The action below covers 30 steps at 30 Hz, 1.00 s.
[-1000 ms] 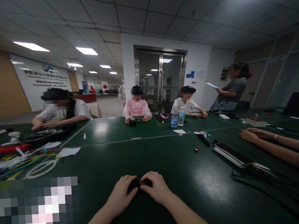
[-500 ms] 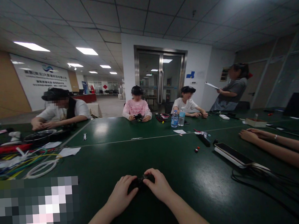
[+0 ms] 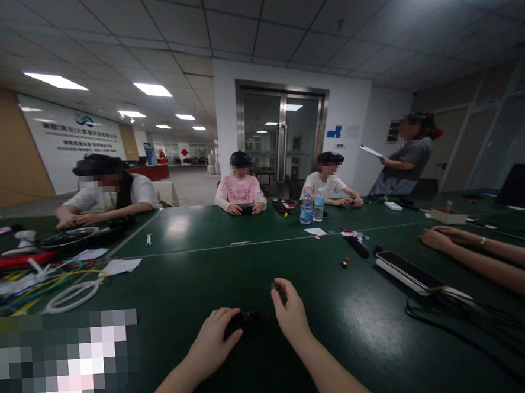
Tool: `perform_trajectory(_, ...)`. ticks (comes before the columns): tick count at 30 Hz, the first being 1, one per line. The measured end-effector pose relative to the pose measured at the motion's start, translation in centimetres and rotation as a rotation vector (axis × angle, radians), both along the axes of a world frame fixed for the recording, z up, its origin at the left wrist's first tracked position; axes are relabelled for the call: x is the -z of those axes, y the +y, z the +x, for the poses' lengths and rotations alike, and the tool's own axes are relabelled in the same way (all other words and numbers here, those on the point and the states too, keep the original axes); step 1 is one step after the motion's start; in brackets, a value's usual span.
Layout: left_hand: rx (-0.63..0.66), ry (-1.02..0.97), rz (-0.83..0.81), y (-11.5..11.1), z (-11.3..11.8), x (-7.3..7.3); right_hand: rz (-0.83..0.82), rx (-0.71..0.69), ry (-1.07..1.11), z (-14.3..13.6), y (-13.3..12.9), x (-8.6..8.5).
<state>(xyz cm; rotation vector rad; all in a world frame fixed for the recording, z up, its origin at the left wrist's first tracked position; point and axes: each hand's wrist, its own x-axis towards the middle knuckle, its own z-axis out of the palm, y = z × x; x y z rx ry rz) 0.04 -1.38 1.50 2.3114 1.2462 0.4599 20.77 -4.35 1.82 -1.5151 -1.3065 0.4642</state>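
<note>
My left hand [image 3: 214, 340] rests low on the table, its thumb and fingers closed around the left end of a small black device [image 3: 249, 320]. The device lies on the dark green tabletop, and its exact kind is too dark to make out. To the right of it and slightly farther off, my right hand [image 3: 291, 314] is raised, apart from the device. Between its thumb and fingertips it pinches a small dark piece [image 3: 274, 286] with a light glint.
Cables [image 3: 75, 295] and a paper sheet [image 3: 122, 266] lie at left. Two water bottles [image 3: 306, 209] stand mid-table. A phone [image 3: 410, 269] on a white box trails black cords. Another person's arms [image 3: 483, 248] rest at right; people sit opposite, and one stands with a clipboard [image 3: 370, 151].
My right hand has come off the black device and moved right and away, with a small dark piece in its fingertips. The left hand has stayed on the device.
</note>
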Motion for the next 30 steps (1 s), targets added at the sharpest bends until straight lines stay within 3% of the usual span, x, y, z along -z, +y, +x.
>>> perform_trajectory(8, 0.002, -0.013, -0.019, 0.2, -0.3, 0.4, 0.029, 0.112, 0.024, 1.0, 0.6, 0.6)
perform_trajectory(20, 0.011, -0.044, -0.009, 0.8, -0.6, 1.5, 0.043, 0.211, -0.039, 1.1, 0.0, -0.3)
perform_trajectory(30, 0.009, -0.016, 0.015, 0.3, -0.1, 0.5, 0.081, 0.179, -0.093, 0.7, 0.3, 0.1)
